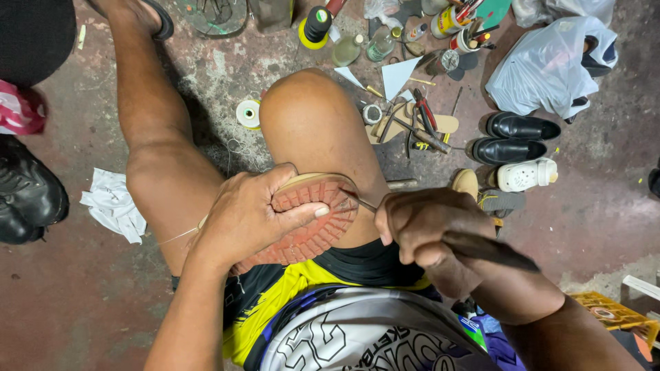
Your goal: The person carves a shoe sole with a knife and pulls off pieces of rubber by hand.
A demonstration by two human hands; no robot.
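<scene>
Both hands work at my knee: left fingers (302, 209) press the red shoe sole (313, 223) down, right fingers (405, 223) squeeze the awl (481, 249). Best push slowly, straight in.

Left hand (251, 216) clamps palm-down; right hand (423, 227) in a fisted grip.

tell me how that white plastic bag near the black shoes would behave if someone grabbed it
The white plastic bag looks thin and crumpled, so it would probably sag and fold. Dark things show through it, so it is likely not weightless. Its glossy film may slip in the fingers.
</scene>
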